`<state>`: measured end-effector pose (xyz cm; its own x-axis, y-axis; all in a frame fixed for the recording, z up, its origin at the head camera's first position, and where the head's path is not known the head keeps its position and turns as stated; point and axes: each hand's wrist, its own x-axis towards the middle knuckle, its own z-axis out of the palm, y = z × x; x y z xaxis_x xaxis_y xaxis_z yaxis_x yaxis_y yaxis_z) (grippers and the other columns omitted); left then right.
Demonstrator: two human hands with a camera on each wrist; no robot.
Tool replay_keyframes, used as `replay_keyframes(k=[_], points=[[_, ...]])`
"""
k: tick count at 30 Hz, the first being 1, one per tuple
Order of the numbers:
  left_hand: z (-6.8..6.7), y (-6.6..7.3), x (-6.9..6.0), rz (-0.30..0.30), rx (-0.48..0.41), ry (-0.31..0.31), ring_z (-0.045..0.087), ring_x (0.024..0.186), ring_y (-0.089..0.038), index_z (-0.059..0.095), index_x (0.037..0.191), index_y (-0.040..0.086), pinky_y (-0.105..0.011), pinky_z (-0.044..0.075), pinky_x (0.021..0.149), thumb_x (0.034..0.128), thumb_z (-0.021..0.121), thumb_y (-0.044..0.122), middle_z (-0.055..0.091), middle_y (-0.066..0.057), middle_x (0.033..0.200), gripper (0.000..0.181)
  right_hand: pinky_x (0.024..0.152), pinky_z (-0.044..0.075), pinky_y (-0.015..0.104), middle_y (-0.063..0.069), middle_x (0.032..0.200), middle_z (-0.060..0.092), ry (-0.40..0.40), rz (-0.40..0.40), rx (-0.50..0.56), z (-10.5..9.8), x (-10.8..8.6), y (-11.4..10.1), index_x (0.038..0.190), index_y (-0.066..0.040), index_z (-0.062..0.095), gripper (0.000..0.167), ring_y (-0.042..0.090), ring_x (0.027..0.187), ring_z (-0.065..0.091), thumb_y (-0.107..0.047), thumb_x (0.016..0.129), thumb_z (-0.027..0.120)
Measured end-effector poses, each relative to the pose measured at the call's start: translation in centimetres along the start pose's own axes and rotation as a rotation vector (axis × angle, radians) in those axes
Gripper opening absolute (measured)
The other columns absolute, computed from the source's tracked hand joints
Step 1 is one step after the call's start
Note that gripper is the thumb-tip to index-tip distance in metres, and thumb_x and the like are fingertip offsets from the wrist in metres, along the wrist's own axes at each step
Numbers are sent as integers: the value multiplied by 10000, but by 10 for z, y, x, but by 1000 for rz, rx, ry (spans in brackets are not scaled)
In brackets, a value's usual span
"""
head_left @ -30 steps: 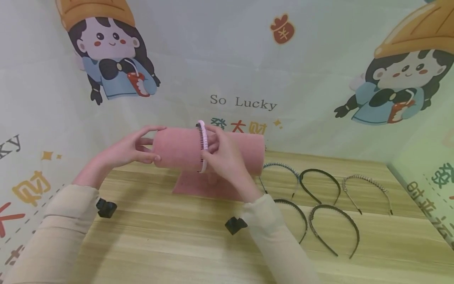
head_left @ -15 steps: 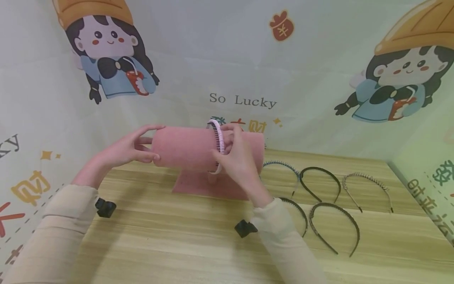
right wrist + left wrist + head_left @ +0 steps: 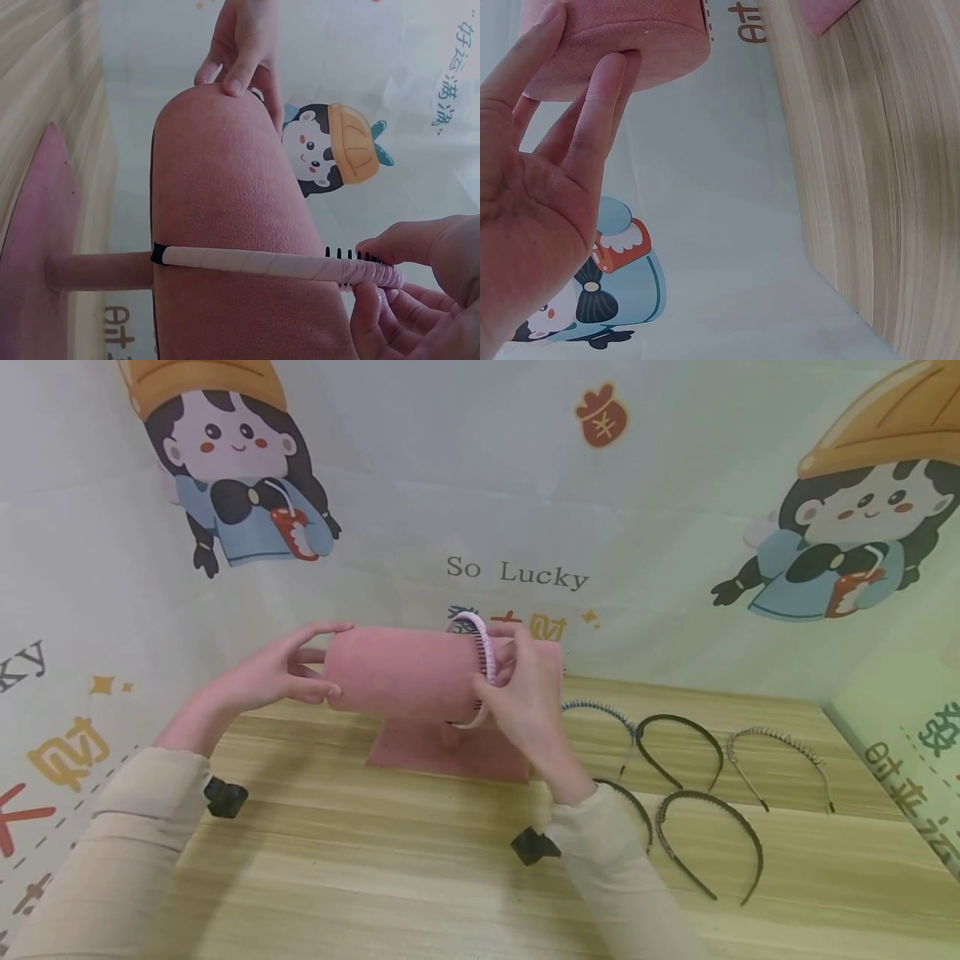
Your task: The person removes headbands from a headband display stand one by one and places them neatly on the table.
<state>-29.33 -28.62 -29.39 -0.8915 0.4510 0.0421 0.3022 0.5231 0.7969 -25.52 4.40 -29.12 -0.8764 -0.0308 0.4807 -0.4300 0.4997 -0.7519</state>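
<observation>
A pink, cloth-covered headband stand (image 3: 397,672) has a horizontal roll on a short post and flat base. My left hand (image 3: 258,675) holds the roll's left end, thumb at the front and fingers at the top and end face. Around the roll, right of its middle, sits a pale pink wrapped headband (image 3: 487,647) with black comb teeth inside. My right hand (image 3: 527,697) pinches this headband between thumb and fingers. In the right wrist view, the headband's black-tipped end (image 3: 160,253) lies by the roll's underside near the post. The roll's right part is partly behind my right hand.
To the right on the wooden table (image 3: 337,860) lie several headbands, among them a black one (image 3: 682,722), a beaded one (image 3: 776,737) and a dark toothed one (image 3: 738,818). Printed cloth walls (image 3: 450,485) stand behind and at both sides.
My right hand has slid the pale pink headband rightward along the roll, from near its middle toward its right end. My left hand has stayed at the left end.
</observation>
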Motion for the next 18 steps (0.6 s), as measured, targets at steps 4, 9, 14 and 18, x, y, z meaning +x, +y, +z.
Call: replay_keyframes(k=[4, 9, 14, 18], points=[[0, 0, 0, 0, 2, 3, 726, 925, -160, 207, 1569, 259, -342, 601, 824, 891, 733, 137, 433, -285, 1491, 867, 654, 528, 250, 115, 944, 668, 2, 3, 26, -2, 0, 3, 1250, -94, 577, 494, 200, 749, 617, 2, 801, 760], [1, 1, 0, 3, -6, 0, 727, 918, -160, 207, 1571, 245, -351, 603, 821, 892, 733, 137, 426, -290, 1492, 866, 657, 537, 260, 129, 968, 660, 17, 18, 47, -8, 0, 4, 1266, -100, 576, 498, 209, 768, 618, 1, 810, 749], [0, -1, 1, 9, -10, 1, 728, 923, -153, 216, 1567, 253, -360, 603, 823, 890, 735, 134, 439, -289, 1483, 861, 675, 559, 292, 123, 986, 691, 14, 21, 20, -15, 0, 2, 1280, -117, 570, 507, 221, 794, 641, -34, 819, 762], [0, -3, 2, -1, -1, 1, 725, 947, -161, 221, 1563, 272, -361, 602, 835, 892, 735, 150, 434, -282, 1489, 854, 680, 566, 300, 118, 988, 704, -3, 27, 17, -19, -1, 3, 1278, -129, 572, 501, 226, 800, 653, -46, 822, 763]])
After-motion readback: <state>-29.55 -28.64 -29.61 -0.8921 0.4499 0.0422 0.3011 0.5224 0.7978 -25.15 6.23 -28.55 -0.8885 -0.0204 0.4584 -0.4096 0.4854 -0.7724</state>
